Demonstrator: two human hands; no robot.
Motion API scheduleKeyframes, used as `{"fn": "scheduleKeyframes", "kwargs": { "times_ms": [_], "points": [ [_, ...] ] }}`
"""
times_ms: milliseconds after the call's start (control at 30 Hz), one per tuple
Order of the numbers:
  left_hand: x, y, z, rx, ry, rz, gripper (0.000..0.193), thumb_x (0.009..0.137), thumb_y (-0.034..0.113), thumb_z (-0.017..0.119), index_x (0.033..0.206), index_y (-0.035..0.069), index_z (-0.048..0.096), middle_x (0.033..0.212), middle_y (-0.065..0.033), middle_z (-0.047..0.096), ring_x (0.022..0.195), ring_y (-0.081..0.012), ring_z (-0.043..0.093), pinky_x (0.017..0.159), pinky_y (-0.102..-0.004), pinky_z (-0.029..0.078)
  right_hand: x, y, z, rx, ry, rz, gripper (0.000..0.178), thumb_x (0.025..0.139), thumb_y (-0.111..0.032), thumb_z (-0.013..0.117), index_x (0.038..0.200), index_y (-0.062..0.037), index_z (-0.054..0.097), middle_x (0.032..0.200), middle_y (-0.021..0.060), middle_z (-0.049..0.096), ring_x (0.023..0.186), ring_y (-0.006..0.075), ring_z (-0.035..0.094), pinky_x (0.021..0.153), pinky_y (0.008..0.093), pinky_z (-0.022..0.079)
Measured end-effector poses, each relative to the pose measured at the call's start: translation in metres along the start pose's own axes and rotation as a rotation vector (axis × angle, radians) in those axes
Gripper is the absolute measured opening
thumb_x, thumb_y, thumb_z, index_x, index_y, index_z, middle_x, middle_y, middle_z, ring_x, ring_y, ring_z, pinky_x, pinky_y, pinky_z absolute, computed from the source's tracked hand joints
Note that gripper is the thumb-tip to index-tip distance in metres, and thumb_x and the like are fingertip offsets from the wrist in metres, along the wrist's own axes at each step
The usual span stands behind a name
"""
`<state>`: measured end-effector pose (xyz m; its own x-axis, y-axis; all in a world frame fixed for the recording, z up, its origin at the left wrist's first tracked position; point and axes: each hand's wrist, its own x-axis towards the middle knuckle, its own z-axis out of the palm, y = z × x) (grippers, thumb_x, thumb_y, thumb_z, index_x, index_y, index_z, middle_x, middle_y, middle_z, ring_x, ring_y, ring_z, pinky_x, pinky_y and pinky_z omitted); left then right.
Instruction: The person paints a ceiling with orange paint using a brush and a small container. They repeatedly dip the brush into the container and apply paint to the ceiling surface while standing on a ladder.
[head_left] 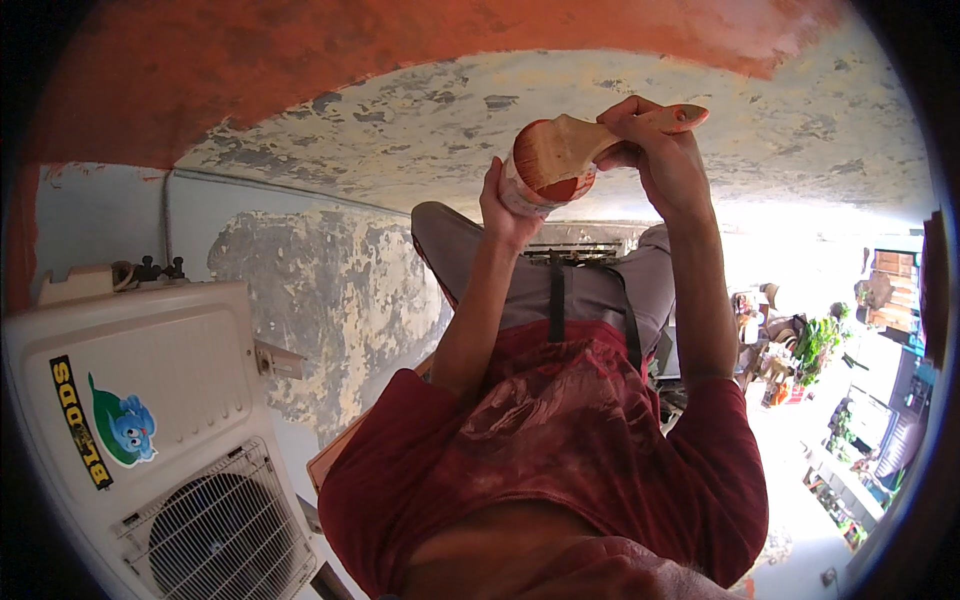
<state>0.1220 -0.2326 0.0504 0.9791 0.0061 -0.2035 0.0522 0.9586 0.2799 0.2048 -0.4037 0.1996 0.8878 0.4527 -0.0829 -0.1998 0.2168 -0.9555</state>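
In front of me, my left hand [509, 218] is wrapped round the side of a small paint can [522, 198] with a pale printed outside. Reddish-orange paint [572, 189] shows at its open top. A wide paintbrush [572, 142] with a wooden handle is gripped by my right hand [655, 155]. Its bristles, stained reddish-orange, lie over the can's mouth; whether they touch the rim or the paint I cannot tell. The handle end, also smeared reddish, sticks out to the right past my fingers.
Ahead, a wall carries fresh reddish-orange paint [330, 60] bordering a bare, patchy grey-and-cream area [400, 125]. A white outdoor air-conditioner unit [190, 350] stands close on my left, beside a peeling wall [320, 290]. Potted plants [818, 345] and furniture are at the right.
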Motion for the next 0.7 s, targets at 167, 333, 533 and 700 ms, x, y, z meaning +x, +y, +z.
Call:
{"fn": "scheduleKeyframes", "kwargs": {
  "times_ms": [167,333,533,700],
  "points": [
    [-0.002,-0.005,0.008,0.017,0.005,-0.026,0.062,0.095,0.057,0.034,0.14,0.016,0.044,0.134,-0.0139,0.053,0.113,-0.0344,0.056,0.071,-0.0492,0.051,-0.002,0.005,-0.01,0.075,0.002,0.007,0.02,0.089,-0.013,0.061,0.092,0.0057,0.064,0.088,0.0109,0.067,0.073,0.0184,0.068,0.068,0.0282,0.058],
    [-0.002,-0.009,0.005,-0.029,0.017,-0.063,0.061,0.095,0.056,0.033,0.138,0.016,0.046,0.129,-0.0132,0.055,0.107,-0.0335,0.057,0.071,-0.0479,0.05,-0.024,-0.032,0.003,-0.347,-0.057,-0.207,0.013,0.087,-0.008,0.063,0.091,0.0037,0.067,0.087,0.0084,0.069,0.073,0.018,0.068,0.067,0.0275,0.056],
    [-0.001,-0.011,-0.004,-0.095,-0.06,-0.092,0.06,0.095,0.059,0.034,0.138,0.019,0.047,0.126,-0.0119,0.057,0.108,-0.0333,0.057,0.071,-0.0481,0.051,-0.032,-0.073,0.01,-0.804,-0.377,-0.479,0.014,0.077,0.006,0.071,0.09,0.0006,0.07,0.091,0.0114,0.071,0.078,0.0204,0.067,0.068,0.0299,0.054],
    [-0.004,-0.012,0.007,-0.082,-0.168,-0.121,0.058,0.096,0.057,0.038,0.138,0.019,0.047,0.132,-0.0109,0.055,0.113,-0.0312,0.058,0.075,-0.0521,0.054,-0.026,-0.08,0.016,-1.162,-0.535,-0.798,0.012,0.075,-0.002,0.072,0.086,-0.0037,0.066,0.092,0.009,0.07,0.075,0.026,0.065,0.064,0.0345,0.053]
  ]
}}
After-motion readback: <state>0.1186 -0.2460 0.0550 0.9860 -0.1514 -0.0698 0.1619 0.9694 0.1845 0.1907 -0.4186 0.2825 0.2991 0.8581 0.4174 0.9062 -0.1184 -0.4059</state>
